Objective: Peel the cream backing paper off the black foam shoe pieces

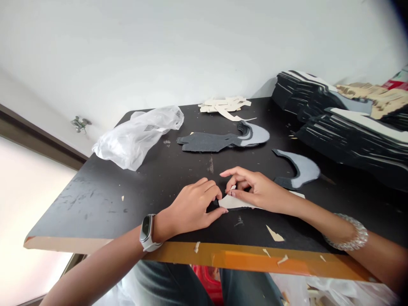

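Bare table (pixel 95 204) front-left of the dark cutout (pixel 210 142), clutter to its right.
A plastic bag (pixel 140 134) sits left of the cutout. Right of it, a curved grey piece (pixel 301 170) and tall stacks (pixel 347 131) block the way. Paper scraps (pixel 225 105) lie behind it. The left hand (pixel 194 208) and right hand (pixel 255 189) pinch a pale piece (pixel 236 203) just in front.

A white-strapped fitness band with a dark oblong screen (pixel 147 231) sat behind the left hand (pixel 191 208). A glittering silver beaded bangle (pixel 349 234) ringed the right wrist; grey-blue denim trousers (pixel 165 282) covered the legs.
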`<action>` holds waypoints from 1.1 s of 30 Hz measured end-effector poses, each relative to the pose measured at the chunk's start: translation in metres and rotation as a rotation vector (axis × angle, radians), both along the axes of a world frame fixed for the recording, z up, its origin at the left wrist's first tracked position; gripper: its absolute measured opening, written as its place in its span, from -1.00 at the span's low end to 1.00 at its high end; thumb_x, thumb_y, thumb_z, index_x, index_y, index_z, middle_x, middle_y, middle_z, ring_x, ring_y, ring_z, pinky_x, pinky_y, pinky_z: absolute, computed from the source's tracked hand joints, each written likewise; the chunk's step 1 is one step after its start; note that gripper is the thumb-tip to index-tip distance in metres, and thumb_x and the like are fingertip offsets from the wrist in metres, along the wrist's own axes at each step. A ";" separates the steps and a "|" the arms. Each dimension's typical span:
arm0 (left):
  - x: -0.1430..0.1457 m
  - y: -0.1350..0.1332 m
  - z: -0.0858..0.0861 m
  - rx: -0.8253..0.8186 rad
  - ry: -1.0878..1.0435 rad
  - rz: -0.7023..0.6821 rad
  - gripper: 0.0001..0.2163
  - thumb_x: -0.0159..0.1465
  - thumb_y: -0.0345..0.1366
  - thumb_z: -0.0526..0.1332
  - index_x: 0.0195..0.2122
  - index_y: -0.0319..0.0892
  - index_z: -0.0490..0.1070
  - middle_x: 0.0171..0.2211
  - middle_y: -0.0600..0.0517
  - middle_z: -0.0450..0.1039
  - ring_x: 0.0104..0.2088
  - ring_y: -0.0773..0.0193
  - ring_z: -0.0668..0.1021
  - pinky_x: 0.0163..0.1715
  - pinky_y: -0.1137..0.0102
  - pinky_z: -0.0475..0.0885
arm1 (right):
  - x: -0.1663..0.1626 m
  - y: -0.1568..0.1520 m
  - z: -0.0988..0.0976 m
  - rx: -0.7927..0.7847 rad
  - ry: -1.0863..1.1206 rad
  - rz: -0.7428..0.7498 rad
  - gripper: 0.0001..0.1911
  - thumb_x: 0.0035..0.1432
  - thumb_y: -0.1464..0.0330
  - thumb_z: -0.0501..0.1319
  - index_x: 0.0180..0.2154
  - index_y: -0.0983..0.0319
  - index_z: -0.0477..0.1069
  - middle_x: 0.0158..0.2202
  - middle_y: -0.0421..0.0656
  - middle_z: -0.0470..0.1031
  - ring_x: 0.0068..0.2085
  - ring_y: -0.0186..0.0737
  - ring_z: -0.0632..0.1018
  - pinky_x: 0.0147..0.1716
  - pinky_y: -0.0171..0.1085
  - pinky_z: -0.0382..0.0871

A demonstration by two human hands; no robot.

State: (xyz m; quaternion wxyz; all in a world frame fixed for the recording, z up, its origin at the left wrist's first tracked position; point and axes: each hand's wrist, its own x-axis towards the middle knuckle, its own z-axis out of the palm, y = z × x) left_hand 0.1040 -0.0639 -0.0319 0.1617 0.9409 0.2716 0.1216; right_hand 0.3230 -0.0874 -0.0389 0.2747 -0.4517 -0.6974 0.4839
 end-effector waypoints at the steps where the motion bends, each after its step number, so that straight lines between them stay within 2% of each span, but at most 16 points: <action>1: 0.000 0.000 0.000 -0.003 0.002 0.001 -0.81 0.24 -0.17 0.23 -0.27 -0.18 0.34 -0.31 0.03 0.43 -0.28 0.23 0.43 -0.35 0.38 0.34 | 0.000 0.000 0.000 0.005 -0.010 -0.004 -0.60 0.19 0.31 0.16 0.06 0.22 0.20 -0.24 -0.14 0.50 -0.39 -0.34 0.49 -0.41 -0.32 0.32; 7: 0.000 0.000 0.000 -0.006 0.006 -0.006 -0.83 0.25 -0.19 0.21 -0.27 -0.18 0.34 -0.30 0.03 0.43 -0.27 0.22 0.43 -0.33 0.37 0.34 | -0.002 -0.001 0.003 0.039 -0.067 -0.018 -0.63 0.19 0.31 0.15 0.04 0.21 0.23 -0.27 -0.16 0.51 -0.45 -0.37 0.46 -0.43 -0.33 0.32; 12: 0.000 0.000 -0.001 0.010 0.008 -0.016 -0.85 0.27 -0.20 0.19 -0.27 -0.18 0.34 -0.29 0.02 0.43 -0.27 0.21 0.42 -0.34 0.36 0.33 | -0.006 -0.004 0.003 0.163 -0.161 -0.029 -0.71 0.19 0.37 0.13 -0.02 0.16 0.34 -0.28 -0.20 0.53 -0.45 -0.37 0.48 -0.42 -0.34 0.32; 15: 0.000 0.002 -0.002 0.012 -0.005 -0.031 -0.91 0.31 -0.28 0.12 -0.28 -0.18 0.33 -0.31 0.03 0.42 -0.28 0.23 0.41 -0.30 0.36 0.32 | -0.009 -0.006 0.005 0.218 -0.222 -0.048 -0.72 0.19 0.41 0.11 -0.04 0.14 0.35 -0.28 -0.22 0.53 -0.46 -0.37 0.48 -0.41 -0.34 0.32; 19: 0.000 0.003 -0.003 0.020 -0.006 -0.047 -0.89 0.35 -0.35 0.05 -0.29 -0.18 0.33 -0.31 0.03 0.42 -0.27 0.24 0.40 -0.27 0.36 0.32 | -0.011 -0.008 0.004 0.254 -0.254 -0.052 -0.72 0.18 0.45 0.10 -0.07 0.12 0.37 -0.28 -0.23 0.53 -0.42 -0.36 0.50 -0.40 -0.36 0.33; 24: -0.001 0.004 -0.001 0.062 0.033 -0.090 -0.85 0.37 -0.34 0.02 -0.21 -0.16 0.37 -0.25 0.01 0.41 -0.26 0.24 0.40 -0.23 0.36 0.33 | -0.012 -0.011 0.002 0.351 -0.272 -0.043 -0.78 0.22 0.46 0.06 -0.20 0.12 0.43 -0.23 -0.21 0.54 -0.34 -0.32 0.52 -0.35 -0.34 0.35; 33: -0.003 0.006 0.001 0.077 0.065 -0.125 -0.79 0.39 -0.31 0.00 -0.24 -0.16 0.43 -0.30 0.02 0.38 -0.28 0.26 0.39 -0.25 0.38 0.33 | -0.010 -0.009 0.005 0.408 -0.346 0.026 -0.75 0.26 0.47 0.02 -0.16 0.13 0.42 -0.21 -0.19 0.54 -0.24 -0.25 0.55 -0.28 -0.29 0.34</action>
